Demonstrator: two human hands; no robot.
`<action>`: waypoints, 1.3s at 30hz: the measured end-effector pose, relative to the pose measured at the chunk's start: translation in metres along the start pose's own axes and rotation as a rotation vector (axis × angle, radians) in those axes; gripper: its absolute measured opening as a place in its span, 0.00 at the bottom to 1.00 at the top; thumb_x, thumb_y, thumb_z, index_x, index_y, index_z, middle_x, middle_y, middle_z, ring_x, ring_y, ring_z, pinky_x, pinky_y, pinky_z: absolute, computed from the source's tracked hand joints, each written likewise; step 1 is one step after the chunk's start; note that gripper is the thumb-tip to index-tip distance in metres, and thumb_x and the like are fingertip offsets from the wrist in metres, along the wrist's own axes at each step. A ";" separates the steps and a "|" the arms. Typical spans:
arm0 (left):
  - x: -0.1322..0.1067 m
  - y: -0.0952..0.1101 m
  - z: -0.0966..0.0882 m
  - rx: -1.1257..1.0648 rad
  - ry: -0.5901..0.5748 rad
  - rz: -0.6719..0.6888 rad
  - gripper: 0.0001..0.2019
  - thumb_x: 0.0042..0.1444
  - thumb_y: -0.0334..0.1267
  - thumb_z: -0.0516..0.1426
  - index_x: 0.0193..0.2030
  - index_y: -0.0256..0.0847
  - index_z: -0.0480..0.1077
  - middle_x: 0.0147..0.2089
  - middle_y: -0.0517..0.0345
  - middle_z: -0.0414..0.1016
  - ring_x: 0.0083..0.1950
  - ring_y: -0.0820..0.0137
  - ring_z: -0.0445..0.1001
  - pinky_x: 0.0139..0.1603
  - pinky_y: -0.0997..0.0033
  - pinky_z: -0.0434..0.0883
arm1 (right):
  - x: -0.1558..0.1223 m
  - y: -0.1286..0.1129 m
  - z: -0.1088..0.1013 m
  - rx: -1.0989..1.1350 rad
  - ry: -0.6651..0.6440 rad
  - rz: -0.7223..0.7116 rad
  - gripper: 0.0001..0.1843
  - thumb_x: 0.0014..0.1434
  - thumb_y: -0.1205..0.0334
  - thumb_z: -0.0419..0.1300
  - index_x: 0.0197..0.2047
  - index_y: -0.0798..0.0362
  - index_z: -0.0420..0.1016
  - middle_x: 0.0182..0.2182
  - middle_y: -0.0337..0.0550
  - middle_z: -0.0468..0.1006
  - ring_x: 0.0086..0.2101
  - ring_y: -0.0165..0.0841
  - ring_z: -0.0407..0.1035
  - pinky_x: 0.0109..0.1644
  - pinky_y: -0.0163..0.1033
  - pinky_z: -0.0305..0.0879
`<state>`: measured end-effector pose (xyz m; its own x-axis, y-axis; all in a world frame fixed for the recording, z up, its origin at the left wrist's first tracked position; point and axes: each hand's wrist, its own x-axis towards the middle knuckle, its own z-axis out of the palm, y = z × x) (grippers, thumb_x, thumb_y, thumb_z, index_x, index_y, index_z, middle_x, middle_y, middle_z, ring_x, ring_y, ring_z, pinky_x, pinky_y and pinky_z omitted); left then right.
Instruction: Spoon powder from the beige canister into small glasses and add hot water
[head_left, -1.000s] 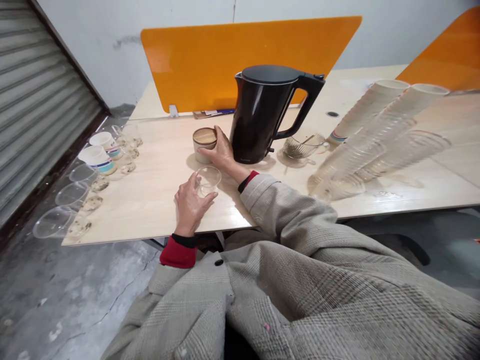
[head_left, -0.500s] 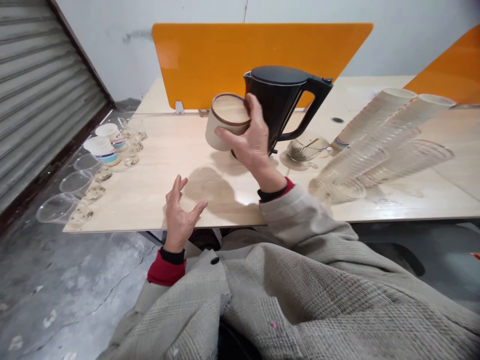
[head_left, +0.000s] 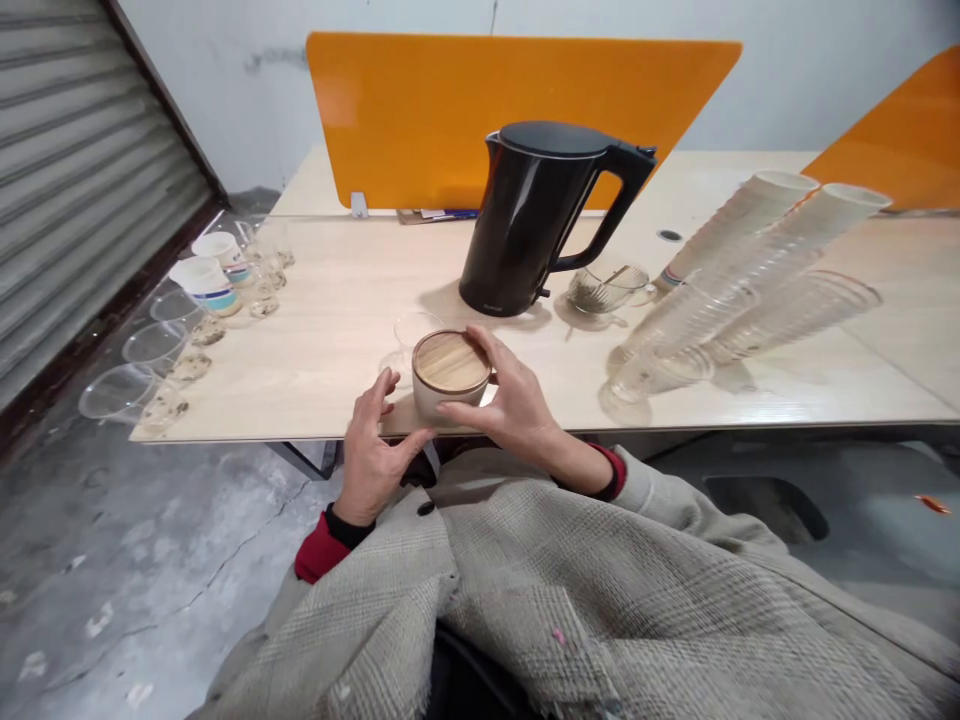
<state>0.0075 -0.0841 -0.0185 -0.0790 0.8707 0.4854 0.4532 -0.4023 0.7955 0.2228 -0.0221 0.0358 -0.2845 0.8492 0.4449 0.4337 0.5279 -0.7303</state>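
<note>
Surface (head_left: 352, 290): near edge has your canister (head_left: 451, 364), lidded, drawn in from beside the kettle (head_left: 514, 225), seemingly putting it within both hands' reach | your right hand (head_left: 517, 400): fingers pinching its side, thumb nearest you | your left hand (head_left: 371, 450): fingers spread beside it, contact unclear

Stretches out as a pale table (head_left: 337, 270), bearing a kettle (head_left: 517, 225) near the middle, a handled glass (head_left: 606, 292) with dark bits inside just to its right, and tall stacks of cups (head_left: 739, 275) beyond. Carries along the left edge a row of clear cups (head_left: 169, 408) with specks at the bottom, plus two paper cups (head_left: 206, 285) among them. Has near the front a single clear cup (head_left: 407, 345) and a canister (head_left: 450, 365) (whether quite resting on the surface, hard to tell), and at the back an orange partition (head_left: 517, 100).
</note>
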 end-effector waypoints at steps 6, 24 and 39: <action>0.005 0.001 0.007 0.128 -0.022 -0.019 0.46 0.56 0.59 0.71 0.77 0.48 0.62 0.70 0.42 0.75 0.67 0.52 0.76 0.66 0.46 0.76 | -0.005 0.010 0.019 -0.042 0.019 -0.022 0.57 0.50 0.39 0.78 0.76 0.50 0.63 0.68 0.60 0.74 0.67 0.57 0.70 0.72 0.67 0.69; 0.019 0.008 0.020 0.222 -0.009 -0.106 0.49 0.49 0.53 0.73 0.74 0.43 0.60 0.72 0.39 0.73 0.69 0.46 0.77 0.68 0.44 0.75 | 0.002 -0.011 0.032 -0.225 0.075 -0.126 0.43 0.61 0.31 0.66 0.70 0.48 0.70 0.61 0.58 0.79 0.61 0.55 0.73 0.67 0.66 0.73; 0.020 0.000 0.016 0.259 0.050 -0.089 0.48 0.43 0.56 0.76 0.69 0.46 0.64 0.67 0.44 0.77 0.67 0.46 0.78 0.67 0.44 0.75 | 0.019 0.057 -0.008 -0.373 0.336 0.066 0.40 0.63 0.34 0.64 0.68 0.52 0.69 0.60 0.60 0.78 0.60 0.55 0.72 0.67 0.65 0.71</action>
<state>0.0203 -0.0620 -0.0150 -0.1697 0.8818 0.4400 0.6538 -0.2334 0.7198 0.2490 0.0242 0.0074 0.0185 0.8063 0.5912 0.7346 0.3902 -0.5551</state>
